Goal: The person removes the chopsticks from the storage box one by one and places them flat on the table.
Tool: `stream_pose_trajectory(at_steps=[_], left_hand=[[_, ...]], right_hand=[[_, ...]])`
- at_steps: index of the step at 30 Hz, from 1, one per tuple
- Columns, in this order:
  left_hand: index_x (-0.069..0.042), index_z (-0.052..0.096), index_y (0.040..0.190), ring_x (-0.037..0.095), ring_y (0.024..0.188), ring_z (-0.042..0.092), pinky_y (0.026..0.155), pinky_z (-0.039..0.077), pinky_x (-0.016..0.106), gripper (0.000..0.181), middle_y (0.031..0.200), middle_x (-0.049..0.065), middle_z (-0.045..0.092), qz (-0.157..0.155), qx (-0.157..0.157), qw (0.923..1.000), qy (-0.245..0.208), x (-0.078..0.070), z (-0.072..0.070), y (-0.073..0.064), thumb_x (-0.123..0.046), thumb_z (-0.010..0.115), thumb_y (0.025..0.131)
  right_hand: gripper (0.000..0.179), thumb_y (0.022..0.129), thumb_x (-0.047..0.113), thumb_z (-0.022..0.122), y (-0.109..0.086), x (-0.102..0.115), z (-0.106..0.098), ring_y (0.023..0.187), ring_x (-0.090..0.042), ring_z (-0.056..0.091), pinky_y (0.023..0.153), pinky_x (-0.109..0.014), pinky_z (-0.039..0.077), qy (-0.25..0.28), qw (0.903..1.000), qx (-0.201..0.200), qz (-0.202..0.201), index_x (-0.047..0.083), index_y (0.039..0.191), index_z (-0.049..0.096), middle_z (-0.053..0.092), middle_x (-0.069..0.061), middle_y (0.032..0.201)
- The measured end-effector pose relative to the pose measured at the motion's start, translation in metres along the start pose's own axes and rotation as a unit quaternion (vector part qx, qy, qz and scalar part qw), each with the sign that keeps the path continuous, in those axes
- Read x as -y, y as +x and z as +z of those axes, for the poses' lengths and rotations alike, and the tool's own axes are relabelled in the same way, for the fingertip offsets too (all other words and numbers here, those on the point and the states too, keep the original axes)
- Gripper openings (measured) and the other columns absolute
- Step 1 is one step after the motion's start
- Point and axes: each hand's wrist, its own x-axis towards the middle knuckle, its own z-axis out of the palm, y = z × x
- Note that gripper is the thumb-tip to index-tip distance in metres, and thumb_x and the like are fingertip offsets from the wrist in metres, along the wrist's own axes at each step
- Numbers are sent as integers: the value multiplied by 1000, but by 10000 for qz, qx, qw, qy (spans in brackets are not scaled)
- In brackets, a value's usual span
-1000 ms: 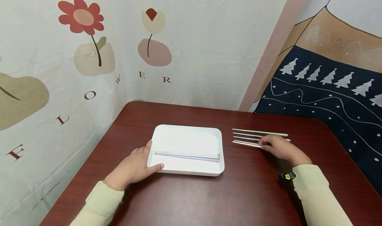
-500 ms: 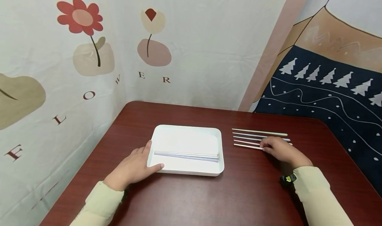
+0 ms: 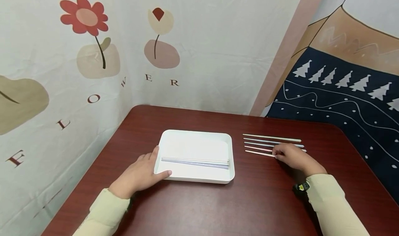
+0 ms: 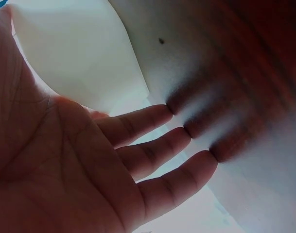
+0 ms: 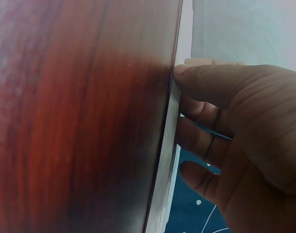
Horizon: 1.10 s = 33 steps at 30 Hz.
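Note:
My left hand (image 3: 137, 173) rests against the left end of a white rectangular tray (image 3: 193, 135), its thumb over the near left corner. In the left wrist view the left hand's fingers (image 4: 167, 182) are extended, with fingertips on the table. Several thin pale chopsticks (image 3: 193, 162) lie side by side inside the tray. To the right of it, more pastel chopsticks (image 3: 271, 138) lie roughly parallel on the table. My right hand (image 3: 291, 156) pinches the nearest one, a pale chopstick (image 3: 259, 153), low at the table; the hand hides its right end. The right wrist view shows the thumb pressed on this chopstick (image 5: 162, 160).
The dark red-brown table (image 3: 202, 208) has rounded far corners. Behind it and to the left hangs a white curtain (image 3: 218, 55) printed with flowers and letters. A navy cloth with white trees (image 3: 339, 101) hangs at the right.
My right hand has shifted slightly toward me, and the nearest chopstick now lies farther from the pink one beside it. My left hand and the tray have stayed in place.

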Motion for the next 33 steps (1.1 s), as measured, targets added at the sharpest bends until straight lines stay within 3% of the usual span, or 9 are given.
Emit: stream_pose_trajectory(at_steps=[6, 16, 23, 33], left_hand=[[7, 20, 153, 47, 127, 46, 104, 38, 57, 106, 149, 27, 40, 6, 19, 10000, 6, -1, -1, 0, -67, 60, 88], [8, 20, 153, 48, 127, 46, 102, 39, 57, 108, 148, 28, 41, 4, 12, 10000, -3, -1, -1, 0, -68, 59, 87], [8, 20, 153, 48, 128, 45, 104, 37, 56, 107, 151, 25, 38, -3, 21, 10000, 36, 0, 0, -1, -68, 59, 87], [7, 20, 154, 47, 128, 45, 104, 37, 56, 108, 151, 24, 39, -34, 15, 10000, 64, 0, -1, -2, -69, 58, 87]], right_hand=[[17, 91, 0, 66, 1, -1, 1, 71, -12, 50, 67, -37, 45, 20, 10000, 52, 51, 16, 87, 66, 58, 7, 80], [6, 91, 6, 69, 7, 9, -8, 80, -14, 56, 75, -42, 50, 134, 9999, -101, -19, 12, 93, 69, 64, 5, 89], [4, 91, 13, 72, 22, 23, -10, 78, -14, 55, 74, -39, 50, 326, 9994, -125, -88, 15, 94, 70, 64, 7, 87], [6, 90, 10, 74, 49, 53, -9, 77, -13, 55, 71, -35, 49, 467, 9964, -382, -590, 11, 95, 71, 63, 7, 86]])
